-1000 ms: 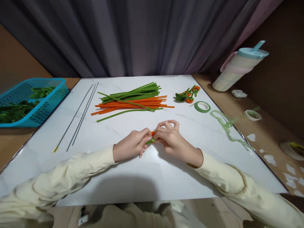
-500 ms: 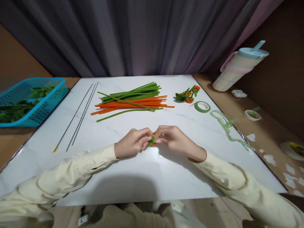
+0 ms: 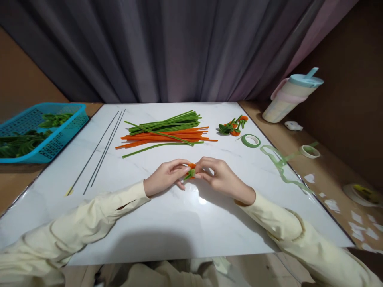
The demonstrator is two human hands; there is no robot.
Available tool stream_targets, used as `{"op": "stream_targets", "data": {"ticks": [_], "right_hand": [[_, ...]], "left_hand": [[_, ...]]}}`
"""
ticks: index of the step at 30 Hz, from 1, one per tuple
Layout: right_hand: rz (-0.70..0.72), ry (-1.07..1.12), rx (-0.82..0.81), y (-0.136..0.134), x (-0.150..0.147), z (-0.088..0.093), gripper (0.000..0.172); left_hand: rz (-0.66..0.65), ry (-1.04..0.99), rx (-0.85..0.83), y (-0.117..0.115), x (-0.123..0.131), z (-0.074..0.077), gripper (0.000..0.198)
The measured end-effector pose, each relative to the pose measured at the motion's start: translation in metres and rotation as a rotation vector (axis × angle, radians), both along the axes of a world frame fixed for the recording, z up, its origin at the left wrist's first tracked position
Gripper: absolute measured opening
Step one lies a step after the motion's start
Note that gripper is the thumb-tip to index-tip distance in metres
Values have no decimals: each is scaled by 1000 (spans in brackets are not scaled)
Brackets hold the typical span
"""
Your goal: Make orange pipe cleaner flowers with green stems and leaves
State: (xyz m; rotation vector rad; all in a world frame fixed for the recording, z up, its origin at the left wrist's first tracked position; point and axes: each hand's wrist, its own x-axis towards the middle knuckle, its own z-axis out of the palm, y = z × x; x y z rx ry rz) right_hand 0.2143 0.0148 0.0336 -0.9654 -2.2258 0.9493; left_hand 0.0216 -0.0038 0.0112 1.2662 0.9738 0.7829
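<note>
Between my two hands is a small pipe-cleaner flower (image 3: 191,172), orange with a green centre or leafy base. My left hand (image 3: 167,175) pinches it from the left with thumb and forefinger. From the right, my right hand (image 3: 223,178) grips its edge with the fingertips. Fingers hide part of the flower. Beyond the hands lie a bundle of green pipe cleaners (image 3: 170,122) and a bundle of orange pipe cleaners (image 3: 161,136). One loose green pipe cleaner (image 3: 149,149) rests nearer to me. Several finished-looking orange and green pieces (image 3: 233,126) sit in a pile to the right.
A blue basket (image 3: 68,131) with green pieces stands at left, beside three dark thin rods (image 3: 104,153). On the right are a roll of green tape (image 3: 250,140), a tangled green strip (image 3: 279,163), another tape roll (image 3: 310,151), a tumbler (image 3: 285,97) and paper scraps (image 3: 332,205).
The flower has turned in my fingers, with more orange showing. My left fingers have spread a little. The whole view has shifted slightly.
</note>
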Motion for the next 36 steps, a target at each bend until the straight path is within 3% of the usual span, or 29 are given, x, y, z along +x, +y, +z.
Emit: {"op": "stream_targets", "data": {"ticks": [5, 9, 12, 17, 21, 27, 31, 36], "right_hand": [[-71, 188, -154, 0, 0, -5, 21], [-71, 295, -414, 6, 4, -9, 34], [-67, 312, -578, 9, 4, -12, 31], [-70, 351, -595, 7, -2, -19, 27], [-112, 381, -386, 4, -5, -18, 25], [-166, 213, 278, -6, -1, -14, 38], [-92, 198, 530, -7, 0, -24, 48], [-13, 260, 673, -2, 0, -30, 47]], "left_hand": [[21, -80, -91, 1, -1, -2, 41], [75, -116, -126, 2, -2, -1, 44], [80, -125, -124, 2, -2, -1, 43], [78, -98, -100, 1, -2, -4, 39], [104, -109, -90, 1, -2, -1, 39], [83, -241, -85, 2, -5, 6, 41], [54, -79, 169, -1, -5, 3, 39], [133, 172, 563, -5, -5, -3, 32]]}}
